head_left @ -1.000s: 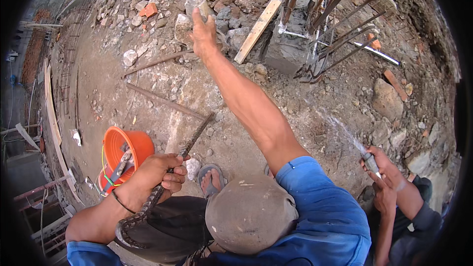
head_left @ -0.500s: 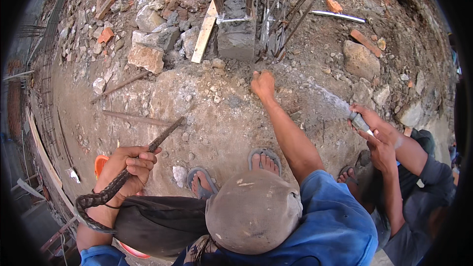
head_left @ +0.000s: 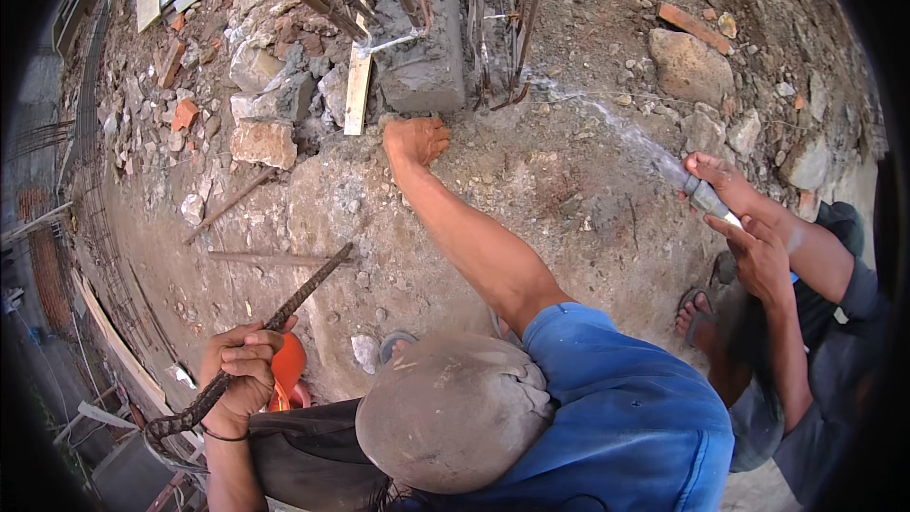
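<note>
I log the left hand (head_left: 242, 370) clamped on the ribbed rod (head_left: 284, 313) near left, and the right hand (head_left: 417, 139) curled, grip unclear, by the far concrete block (head_left: 427, 57); spray from a co-worker's nozzle (head_left: 703, 194) could make it slip.

Ribbed steel rebar (head_left: 284, 313), rusty and matt, in left hand (head_left: 242, 370). Concrete block (head_left: 427, 57) grey, coarse. Ground (head_left: 569, 190) rough dirt and rubble, damp-dark in patches. Wooden plank (head_left: 357, 90) pale, raw. Bucket (head_left: 287, 370) orange plastic, smooth. Shirt (head_left: 616, 417) blue cloth, dusty.
</note>
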`<state>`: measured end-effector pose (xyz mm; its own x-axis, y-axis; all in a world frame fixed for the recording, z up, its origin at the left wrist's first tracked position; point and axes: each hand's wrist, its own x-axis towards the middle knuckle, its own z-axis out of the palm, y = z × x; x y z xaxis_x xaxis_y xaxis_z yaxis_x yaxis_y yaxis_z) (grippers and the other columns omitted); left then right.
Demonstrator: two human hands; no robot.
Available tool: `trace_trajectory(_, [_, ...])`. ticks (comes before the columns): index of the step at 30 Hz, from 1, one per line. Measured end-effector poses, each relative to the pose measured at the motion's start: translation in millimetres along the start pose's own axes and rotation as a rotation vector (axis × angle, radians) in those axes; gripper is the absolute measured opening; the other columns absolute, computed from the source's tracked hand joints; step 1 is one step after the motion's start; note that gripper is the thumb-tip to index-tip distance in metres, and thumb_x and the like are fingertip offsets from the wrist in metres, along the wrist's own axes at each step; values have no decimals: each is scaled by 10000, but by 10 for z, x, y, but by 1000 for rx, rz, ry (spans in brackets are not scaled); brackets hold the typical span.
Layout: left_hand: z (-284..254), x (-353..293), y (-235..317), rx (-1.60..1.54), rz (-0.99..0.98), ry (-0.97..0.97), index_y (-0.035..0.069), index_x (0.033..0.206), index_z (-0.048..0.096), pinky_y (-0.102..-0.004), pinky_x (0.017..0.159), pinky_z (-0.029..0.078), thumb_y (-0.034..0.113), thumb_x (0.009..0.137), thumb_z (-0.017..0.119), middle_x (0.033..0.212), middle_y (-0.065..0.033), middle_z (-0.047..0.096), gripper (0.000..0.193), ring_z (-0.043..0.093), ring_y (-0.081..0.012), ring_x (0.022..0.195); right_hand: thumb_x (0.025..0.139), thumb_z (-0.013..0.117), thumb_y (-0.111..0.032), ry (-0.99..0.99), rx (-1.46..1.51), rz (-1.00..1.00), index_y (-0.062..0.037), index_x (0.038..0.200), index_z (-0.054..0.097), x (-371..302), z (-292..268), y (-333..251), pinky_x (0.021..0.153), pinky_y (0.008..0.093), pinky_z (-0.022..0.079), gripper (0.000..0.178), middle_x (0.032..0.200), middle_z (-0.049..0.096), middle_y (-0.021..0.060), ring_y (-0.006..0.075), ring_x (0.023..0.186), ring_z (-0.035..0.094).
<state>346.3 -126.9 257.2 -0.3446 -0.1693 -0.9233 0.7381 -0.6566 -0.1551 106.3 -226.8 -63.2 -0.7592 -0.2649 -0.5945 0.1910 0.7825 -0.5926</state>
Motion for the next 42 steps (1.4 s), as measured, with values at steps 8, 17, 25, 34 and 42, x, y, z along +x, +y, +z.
trace_trajectory(8, [217,122,-125,0,6,37,-251,1390,222,-219,410,515,99,1055,342,864,-107,467,500,532,-105,522,964,599,-359,-749,183,-727,98,1453,419,-624,-132,-270,1218,447,290,694,1497,435,297,455,1401,409])
trace_trajectory(17, [194,-3,190,-35,-26,7,-261,1407,175,-211,421,524,111,1057,361,871,-108,467,543,541,-103,517,869,647,-224,-329,-605,-453,134,1118,653,1434,-1037,841,1098,513,385,436,1271,578,338,455,1235,529])
trace_trajectory(25, [136,91,35,22,-8,17,-247,1405,189,-211,422,523,86,1043,357,865,-103,468,520,532,-103,529,934,560,-289,-300,-577,-286,63,1491,369,1450,-667,761,1202,508,263,687,1519,352,302,457,1438,289])
trace_trajectory(34, [175,120,-57,-29,-9,10,-256,1387,210,-221,409,512,101,1050,362,857,-111,476,515,535,-109,515,911,586,-302,-207,-415,-278,30,1440,474,1456,-634,767,1179,514,306,635,1516,394,272,413,1420,347])
trace_trajectory(42, [153,78,-64,13,4,-1,-255,1397,176,-222,420,520,98,1050,368,873,-110,473,531,538,-112,519,841,638,-142,-222,-332,-442,142,1323,518,456,-490,701,1142,455,365,573,1338,506,262,444,1282,437])
